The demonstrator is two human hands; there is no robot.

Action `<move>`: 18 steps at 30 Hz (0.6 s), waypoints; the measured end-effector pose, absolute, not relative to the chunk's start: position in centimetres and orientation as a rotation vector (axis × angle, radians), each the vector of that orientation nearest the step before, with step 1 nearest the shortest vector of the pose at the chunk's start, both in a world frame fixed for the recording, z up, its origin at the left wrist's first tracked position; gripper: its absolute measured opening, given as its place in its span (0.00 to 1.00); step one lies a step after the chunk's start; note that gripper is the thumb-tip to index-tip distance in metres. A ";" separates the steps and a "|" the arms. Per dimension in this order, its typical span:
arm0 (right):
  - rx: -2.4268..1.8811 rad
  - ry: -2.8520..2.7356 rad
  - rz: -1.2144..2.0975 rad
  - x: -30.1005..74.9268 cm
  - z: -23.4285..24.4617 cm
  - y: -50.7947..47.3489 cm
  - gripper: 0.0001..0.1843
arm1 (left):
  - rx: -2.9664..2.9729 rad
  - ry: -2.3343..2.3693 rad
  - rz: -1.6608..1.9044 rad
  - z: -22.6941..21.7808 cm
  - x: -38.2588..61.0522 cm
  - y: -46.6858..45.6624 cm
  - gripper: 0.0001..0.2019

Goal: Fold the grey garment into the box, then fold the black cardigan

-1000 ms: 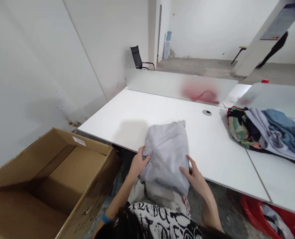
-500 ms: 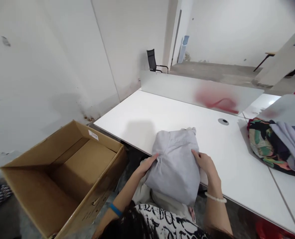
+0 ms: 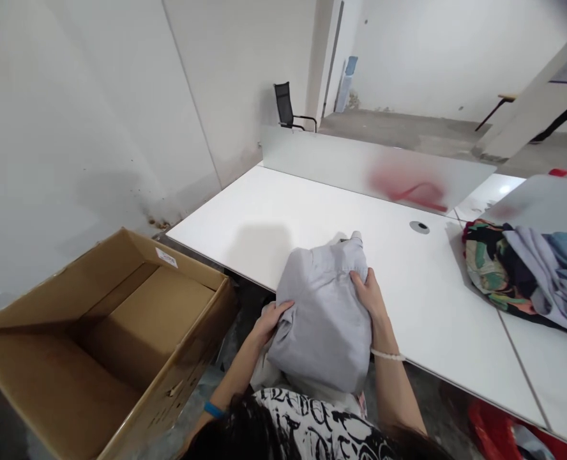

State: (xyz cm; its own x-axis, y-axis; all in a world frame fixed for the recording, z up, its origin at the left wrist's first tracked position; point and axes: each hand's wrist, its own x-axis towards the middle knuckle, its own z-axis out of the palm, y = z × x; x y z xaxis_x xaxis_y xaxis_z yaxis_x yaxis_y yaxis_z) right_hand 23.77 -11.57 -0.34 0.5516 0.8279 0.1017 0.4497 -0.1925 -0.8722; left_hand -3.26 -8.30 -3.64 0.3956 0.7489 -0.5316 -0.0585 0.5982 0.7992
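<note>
A folded light grey garment [image 3: 324, 319], with a seamed band along its far end, lies over the near edge of the white table and hangs toward my body. My left hand [image 3: 271, 321] grips its left edge, thumb on top and fingers underneath. At the far right corner, beside the band, my right hand [image 3: 370, 292] pinches the cloth the same way. The fingers beneath the fabric are mostly hidden.
An open cardboard box [image 3: 207, 271] stands left of the white table [image 3: 216, 220]. Several folded clothes [image 3: 527, 275] are heaped on the right. A frosted divider [image 3: 312, 153] runs along the back. Below the table at right is a red bag [image 3: 489, 428].
My right hand has slid up the garment's right edge to the band at its far corner. My left hand keeps its hold on the left edge. The whole view has shifted slightly.
</note>
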 end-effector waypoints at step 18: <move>-1.069 -1.188 0.672 9.6 14.2 -5.2 0.20 | 0.724 1.034 1.106 7.3 -15.4 -9.4 0.24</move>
State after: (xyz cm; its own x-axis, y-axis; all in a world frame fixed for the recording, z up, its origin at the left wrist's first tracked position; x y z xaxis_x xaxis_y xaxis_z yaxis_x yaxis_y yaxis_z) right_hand 9.61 -5.20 14.17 0.2792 0.8738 0.3981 0.1088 0.3831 -0.9173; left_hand -15.45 -9.37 7.28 0.0990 0.9496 -0.2975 -0.3610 0.3128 0.8785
